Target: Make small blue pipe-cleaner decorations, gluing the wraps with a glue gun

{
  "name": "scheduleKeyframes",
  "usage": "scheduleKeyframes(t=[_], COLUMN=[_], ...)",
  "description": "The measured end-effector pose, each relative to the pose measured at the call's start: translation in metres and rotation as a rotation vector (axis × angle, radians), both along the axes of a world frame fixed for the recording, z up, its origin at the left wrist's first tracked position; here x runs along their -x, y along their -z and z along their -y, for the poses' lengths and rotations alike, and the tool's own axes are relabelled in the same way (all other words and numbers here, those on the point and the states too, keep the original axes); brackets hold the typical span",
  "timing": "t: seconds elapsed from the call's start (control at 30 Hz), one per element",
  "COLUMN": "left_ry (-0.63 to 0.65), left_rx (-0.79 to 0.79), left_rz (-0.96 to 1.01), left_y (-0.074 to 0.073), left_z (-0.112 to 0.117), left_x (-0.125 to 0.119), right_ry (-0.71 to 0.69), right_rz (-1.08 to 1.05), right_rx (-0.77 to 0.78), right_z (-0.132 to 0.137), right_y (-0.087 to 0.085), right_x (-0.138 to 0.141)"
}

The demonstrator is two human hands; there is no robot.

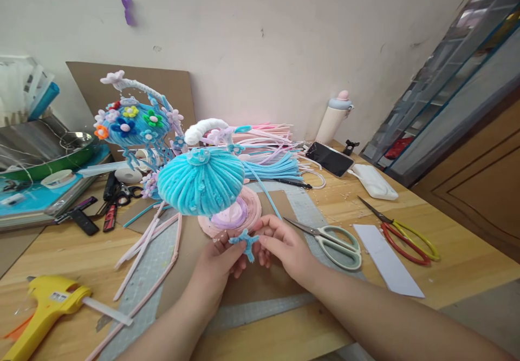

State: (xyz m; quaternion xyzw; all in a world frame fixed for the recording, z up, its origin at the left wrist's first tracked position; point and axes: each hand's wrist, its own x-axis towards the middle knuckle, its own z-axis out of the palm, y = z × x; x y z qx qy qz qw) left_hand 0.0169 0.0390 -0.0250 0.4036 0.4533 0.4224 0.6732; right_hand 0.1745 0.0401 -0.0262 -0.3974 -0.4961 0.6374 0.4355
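Note:
Between my two hands is a small blue pipe-cleaner piece (245,241) with several short arms. My left hand (219,258) pinches its left arm between thumb and fingers. On its right side, my right hand (282,244) grips another arm the same way. Just beyond stands a turquoise pipe-cleaner dome (201,185) topped by a white fuzzy curved stem (205,128). Under it shows a round pink and lilac coiled base (252,209). A brown cardboard sheet (260,285) lies beneath my hands.
At left lies a yellow glue gun (57,299); pink pipe cleaners (174,247) trail nearby. To the right are green-handled scissors (339,244), red-and-yellow scissors (410,242) and white paper (388,261). Behind stand a flower-covered blue dome (138,125), blue pipe cleaners (272,167), a phone (330,158) and a bottle (331,120).

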Motion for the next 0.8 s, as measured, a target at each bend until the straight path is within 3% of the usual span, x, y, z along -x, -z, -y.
scheduleKeyframes(t=[0.17,0.37,0.53,0.67,0.8], left_ry=[-0.016,-0.041,-0.024,-0.019,-0.022], left_rx=[0.030,-0.232,-0.321,-0.358,-0.423], left_rz=[-0.011,-0.139,-0.385,-0.529,-0.543], left_y=[0.000,0.013,0.011,0.011,0.010], left_z=[0.001,0.001,0.004,0.006,0.006], left_x=[0.000,0.000,0.004,0.005,0.004], right_ry=[0.067,0.104,0.115,0.123,0.127], right_rz=[0.191,0.352,0.499,0.529,0.469], right_rx=[-0.148,-0.303,-0.523,-0.566,-0.595], right_z=[0.000,0.002,0.005,0.005,0.003], right_y=[0.000,0.000,-0.003,0.000,0.003], right_x=[0.000,0.004,0.001,0.000,0.000])
